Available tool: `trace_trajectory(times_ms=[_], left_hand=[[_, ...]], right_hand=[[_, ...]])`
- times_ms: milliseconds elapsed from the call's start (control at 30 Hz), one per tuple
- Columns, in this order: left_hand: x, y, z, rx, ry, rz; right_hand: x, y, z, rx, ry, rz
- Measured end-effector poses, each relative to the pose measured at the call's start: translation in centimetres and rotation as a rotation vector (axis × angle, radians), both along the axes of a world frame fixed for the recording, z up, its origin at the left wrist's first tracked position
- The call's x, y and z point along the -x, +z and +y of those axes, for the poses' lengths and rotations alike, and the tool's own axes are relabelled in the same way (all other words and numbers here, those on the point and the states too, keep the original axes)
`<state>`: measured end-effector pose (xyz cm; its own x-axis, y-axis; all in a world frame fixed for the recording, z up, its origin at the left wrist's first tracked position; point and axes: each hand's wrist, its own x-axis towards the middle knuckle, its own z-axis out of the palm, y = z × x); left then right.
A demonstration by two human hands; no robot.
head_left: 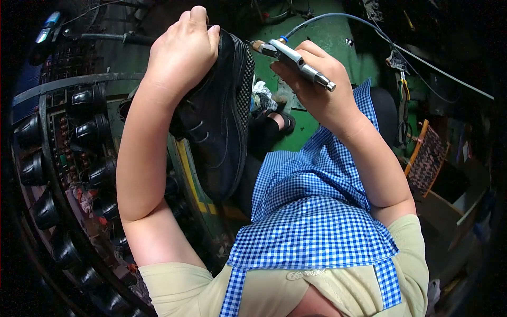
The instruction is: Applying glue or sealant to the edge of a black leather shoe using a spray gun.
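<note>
My left hand (182,53) is closed on one end of a black shoe (216,132), which hangs lengthwise with its sole edge facing right. A textured band runs along that edge. My right hand (330,79) is wrapped around a small metal spray gun (296,57) with a brass-coloured nozzle. The nozzle tip is close to the upper part of the shoe's sole edge; whether they touch I cannot tell. A thin air hose (338,15) joins the gun at a blue fitting. Some fingers of both hands are hidden.
On the left, a curved metal rack (45,132) holds several shiny black rounded pieces (90,129). A yellow-striped rail (191,171) runs beside the shoe. The green floor (311,129) shows between my arms. A woven chair (426,158) stands at the right.
</note>
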<state>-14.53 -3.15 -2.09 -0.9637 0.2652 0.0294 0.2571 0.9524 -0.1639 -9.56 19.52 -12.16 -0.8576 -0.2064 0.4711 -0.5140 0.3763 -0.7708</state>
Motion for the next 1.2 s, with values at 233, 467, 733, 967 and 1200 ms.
trace_trajectory(times_ms=[233,467,733,967,1200], left_hand=[[0.1,-0.1,0.1,-0.006,-0.067,0.059],[0.3,-0.3,-0.3,0.003,-0.099,0.074],[0.4,0.2,-0.5,0.018,0.061,-0.013],[0.9,-0.1,-1.2,0.044,0.103,-0.020],[1.4,-0.4,-2.0,0.017,0.067,0.009]], right_hand=[[-0.2,-0.3,-0.4,0.034,0.028,0.042],[-0.4,-0.3,-1.2,0.020,0.048,0.003],[-1.8,0.0,-1.7,0.021,0.083,-0.021],[-3.2,0.1,-1.7,0.028,0.115,-0.038],[-4.7,0.3,-1.5,0.002,0.143,-0.032]])
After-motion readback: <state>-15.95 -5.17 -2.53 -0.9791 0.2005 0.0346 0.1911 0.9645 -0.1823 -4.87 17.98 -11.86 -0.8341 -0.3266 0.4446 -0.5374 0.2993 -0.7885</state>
